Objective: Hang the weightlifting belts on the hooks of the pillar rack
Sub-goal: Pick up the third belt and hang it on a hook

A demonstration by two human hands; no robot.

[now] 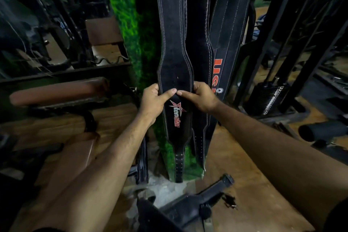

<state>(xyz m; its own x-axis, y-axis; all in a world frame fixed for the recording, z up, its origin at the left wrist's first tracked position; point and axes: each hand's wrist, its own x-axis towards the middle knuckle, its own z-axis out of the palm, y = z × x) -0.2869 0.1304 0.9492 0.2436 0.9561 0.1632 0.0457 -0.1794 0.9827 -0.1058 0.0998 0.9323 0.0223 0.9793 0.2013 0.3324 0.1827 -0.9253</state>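
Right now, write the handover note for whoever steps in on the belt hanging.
Left hand: grips the left edge of the tenstar belt, thumb across its front.
Right hand: grips the same belt's right edge, thumb meeting the left thumb.
Belts: the tenstar belt hangs straight down the green pillar, its top out of frame. A second belt with orange lettering hangs just to its right, and more belt ends show behind the front one.
Done: both belts appear to be hanging; the hooks are not visible.
Left: check that the front belt sits on its hook, then release your grip. Another strap seems to hang lower left; unclear whether it needs hanging.

2 hanging belts (175, 47) before pillar (130, 24)
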